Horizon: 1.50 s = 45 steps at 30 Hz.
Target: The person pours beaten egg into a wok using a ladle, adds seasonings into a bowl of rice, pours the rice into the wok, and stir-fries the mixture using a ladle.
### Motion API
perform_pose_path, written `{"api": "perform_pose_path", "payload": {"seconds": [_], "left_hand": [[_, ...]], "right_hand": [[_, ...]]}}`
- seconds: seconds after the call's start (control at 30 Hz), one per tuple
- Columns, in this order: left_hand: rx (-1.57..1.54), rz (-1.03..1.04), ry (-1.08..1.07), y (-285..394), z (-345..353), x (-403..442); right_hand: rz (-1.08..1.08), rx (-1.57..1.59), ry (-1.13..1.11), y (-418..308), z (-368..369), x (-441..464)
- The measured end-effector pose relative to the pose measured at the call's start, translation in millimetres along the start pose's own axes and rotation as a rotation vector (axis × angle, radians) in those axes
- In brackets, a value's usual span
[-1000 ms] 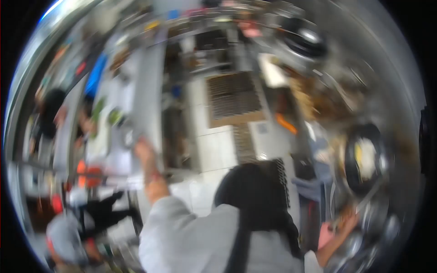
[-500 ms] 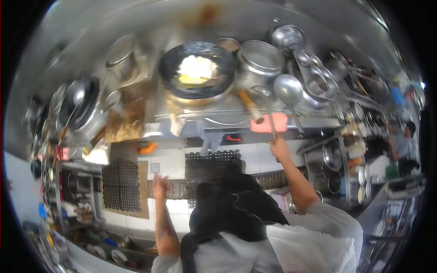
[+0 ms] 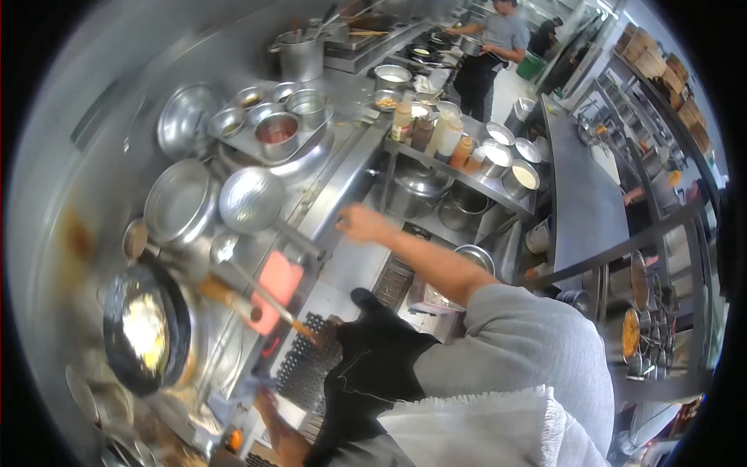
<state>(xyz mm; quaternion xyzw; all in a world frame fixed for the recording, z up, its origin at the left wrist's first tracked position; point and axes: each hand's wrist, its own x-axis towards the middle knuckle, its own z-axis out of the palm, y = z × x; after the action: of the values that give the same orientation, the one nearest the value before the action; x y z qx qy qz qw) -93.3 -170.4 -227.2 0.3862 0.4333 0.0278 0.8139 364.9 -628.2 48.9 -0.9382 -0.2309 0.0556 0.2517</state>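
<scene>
My right hand (image 3: 362,224) is over the gap beside the stove edge, near the handle end of the perforated skimmer (image 3: 253,200). Its fingers are curled, with nothing visible in them. Low in the view, my left hand (image 3: 266,402) is beside a blue-grey cloth (image 3: 243,389) at the stove's front; its fingers are blurred and partly hidden. Between the hands, a long-handled ladle (image 3: 224,249) lies across a folded pink cloth (image 3: 277,289). A black wok (image 3: 140,327) holds something white and yellow, with a wooden-handled tool (image 3: 226,296) near it.
Metal pots (image 3: 180,202) and a tray of small containers (image 3: 276,136) line the stove. Squeeze bottles (image 3: 447,134) stand on a shelf unit ahead. A co-worker (image 3: 502,39) holds a pot farther back. A long metal counter (image 3: 583,187) runs along the right.
The view has turned right, towards the bottles and co-worker. My right hand has come off the ladle's handle and moved beyond the skimmer. My left hand is now beside the blue-grey cloth.
</scene>
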Motion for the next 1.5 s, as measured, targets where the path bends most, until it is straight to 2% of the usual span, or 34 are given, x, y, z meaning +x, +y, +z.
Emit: {"api": "perform_pose_path", "payload": {"seconds": [0.03,0.1,0.13,0.17,0.2,0.23,0.3,0.33,0.4,0.43,0.53,0.57,0.6,0.63,0.67,0.7,0.73,0.77,0.8,0.87,0.9,0.93,0.97,1.03,1.07,1.13,1.17,1.2,1.23,1.27,1.33,1.4,1.47,1.5], "left_hand": [[0.235,-0.093,-0.037,-15.8,8.5,-16.6],[0.624,-0.125,0.183,-53.8,12.7,-70.6],[0.710,-0.168,0.210,-63.7,21.7,-95.7],[0.763,-0.206,0.233,-72.6,37.3,-115.6],[0.801,-0.246,0.254,-81.0,54.2,-134.1],[0.825,-0.269,0.271,-84.1,72.0,-145.6],[0.850,-0.301,0.302,-90.6,102.3,-160.8],[0.858,-0.313,0.314,-91.3,112.4,-165.0],[0.871,-0.323,0.339,-94.5,129.5,-169.1],[0.873,-0.323,0.352,-94.6,134.8,-172.7],[0.865,-0.301,0.372,-89.1,142.2,-174.8],[0.848,-0.282,0.375,-88.9,140.9,-174.4],[0.822,-0.257,0.389,-89.0,137.9,-179.6],[0.802,-0.204,0.374,-85.9,131.4,-180.3],[0.790,-0.142,0.355,-89.9,119.3,-183.2],[0.857,0.021,0.251,-90.5,106.3,-183.8],[0.985,0.380,0.059,-91.6,96.4,-190.6],[0.766,0.028,0.325,-106.2,77.3,-186.6],[0.464,-0.251,0.639,-103.0,97.5,-182.8],[0.409,-0.345,0.657,-126.1,78.5,-156.4],[0.434,-0.247,0.547,-142.7,63.3,-148.3],[0.471,-0.144,0.428,-152.4,56.7,-143.6],[0.435,-0.122,0.442,-161.0,55.3,-140.4],[0.562,0.090,0.451,-178.8,56.8,-131.6],[0.527,0.105,0.466,-184.4,59.9,-138.0],[0.489,0.330,0.403,-182.7,62.9,-159.3],[0.589,0.268,0.510,-223.4,41.8,-162.8],[0.205,0.053,0.571,-230.7,45.4,-178.5],[-0.203,-0.122,0.706,-221.8,64.8,-202.7],[-0.284,-0.090,0.762,-236.1,65.6,-213.1],[-0.437,-0.108,0.828,-278.5,62.4,-237.7],[-0.202,0.016,0.638,-310.9,73.7,-272.1],[-0.065,0.221,0.618,-347.1,89.7,-290.9],[-0.344,0.015,0.708,-356.1,99.9,-287.6]], "right_hand": [[0.077,0.014,0.005,35.1,-26.9,13.9],[0.218,0.039,0.145,127.6,-53.0,59.0],[0.291,-0.006,0.230,170.4,-63.1,87.7],[0.461,0.060,0.290,194.3,-83.3,114.8],[0.502,0.235,0.307,234.5,-97.0,141.6],[0.603,0.331,0.455,285.6,-92.5,179.3],[0.775,0.611,0.806,307.8,-112.9,223.1],[0.777,0.615,0.795,315.4,-114.8,238.3],[0.791,0.569,0.972,329.8,-114.9,268.6],[0.753,0.399,1.100,337.2,-111.5,282.1],[0.680,0.387,1.019,334.3,-123.9,278.5],[0.567,0.360,1.004,332.2,-131.8,275.9],[0.540,0.355,0.925,280.8,-161.6,254.3],[0.548,0.020,0.860,294.7,-161.7,260.8],[0.430,-0.061,0.783,322.8,-158.6,261.0],[0.157,-0.140,0.859,323.5,-169.9,257.2],[0.187,-0.323,0.979,324.1,-186.4,260.8],[-0.036,0.012,1.020,294.1,-220.8,256.3],[-0.183,0.321,0.927,235.7,-260.0,249.9],[-0.511,1.042,1.077,75.5,-283.5,240.6],[-0.647,1.079,0.936,26.8,-285.7,242.0],[-0.529,1.047,0.672,6.0,-287.1,258.8],[-0.431,1.032,0.603,-32.2,-264.1,273.8],[-0.468,0.365,0.582,-150.3,-219.1,258.2],[-0.588,0.272,0.315,-191.1,-192.4,263.0],[-0.874,0.095,0.042,-287.6,-139.6,237.8],[-0.966,-0.013,-0.063,-325.0,-109.3,235.7],[-1.050,-0.125,-0.168,-358.6,-78.5,234.8],[-1.109,-0.283,-0.211,-392.5,-53.5,227.3],[-1.160,-0.443,-0.252,-424.4,-31.4,216.9],[-1.051,-0.747,-0.241,-480.9,6.4,195.5],[-1.029,-0.811,-0.168,-518.9,22.0,179.9],[-1.029,-0.795,-0.160,-536.2,39.7,179.0],[-1.023,-0.774,-0.153,-540.4,47.1,181.6]]}}
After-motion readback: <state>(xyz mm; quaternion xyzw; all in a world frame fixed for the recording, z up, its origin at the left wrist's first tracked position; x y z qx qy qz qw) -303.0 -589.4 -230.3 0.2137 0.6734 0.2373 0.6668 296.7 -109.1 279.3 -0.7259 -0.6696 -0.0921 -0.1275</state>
